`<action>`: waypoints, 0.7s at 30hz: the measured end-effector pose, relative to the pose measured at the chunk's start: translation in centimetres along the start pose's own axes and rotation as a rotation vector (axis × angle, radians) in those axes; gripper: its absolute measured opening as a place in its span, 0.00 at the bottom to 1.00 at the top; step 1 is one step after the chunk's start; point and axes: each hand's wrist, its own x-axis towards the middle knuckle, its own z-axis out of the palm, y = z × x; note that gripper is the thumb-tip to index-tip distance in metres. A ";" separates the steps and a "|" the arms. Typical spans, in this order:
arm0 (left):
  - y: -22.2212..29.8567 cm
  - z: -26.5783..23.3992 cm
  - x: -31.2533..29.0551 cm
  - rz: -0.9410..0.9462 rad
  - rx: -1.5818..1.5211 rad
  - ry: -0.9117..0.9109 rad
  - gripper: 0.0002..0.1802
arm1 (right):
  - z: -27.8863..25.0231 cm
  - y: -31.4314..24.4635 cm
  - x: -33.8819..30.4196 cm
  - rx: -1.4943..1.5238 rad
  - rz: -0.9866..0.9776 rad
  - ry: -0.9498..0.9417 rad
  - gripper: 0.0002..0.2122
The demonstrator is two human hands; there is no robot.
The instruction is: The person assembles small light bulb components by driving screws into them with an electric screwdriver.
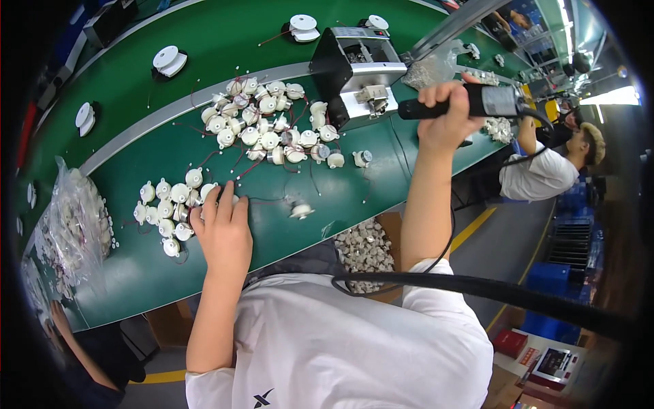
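Across the green table (157,286), the small motors lie in a large pile (270,140) and a smaller group (180,193); which is finished and which is left cannot be told. A blurred single motor (300,211) sits apart near the edge. The right arm is raised, its hand (449,116) wrapped around a black handheld tool (501,101); the left hand (223,235) reaches palm-down, fingers parted over the smaller group, its grip unclear.
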 end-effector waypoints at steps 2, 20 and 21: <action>0.5 -0.5 0.3 -0.028 -0.010 0.006 0.21 | 0.3 1.5 0.4 0.022 -0.001 -0.027 0.12; 3.7 3.1 1.0 0.212 -0.714 -0.054 0.16 | 2.5 -1.8 -6.0 0.142 0.342 -0.118 0.11; 3.8 3.2 1.4 0.207 -0.720 -0.050 0.16 | 2.8 -2.5 -7.0 0.165 0.334 -0.143 0.12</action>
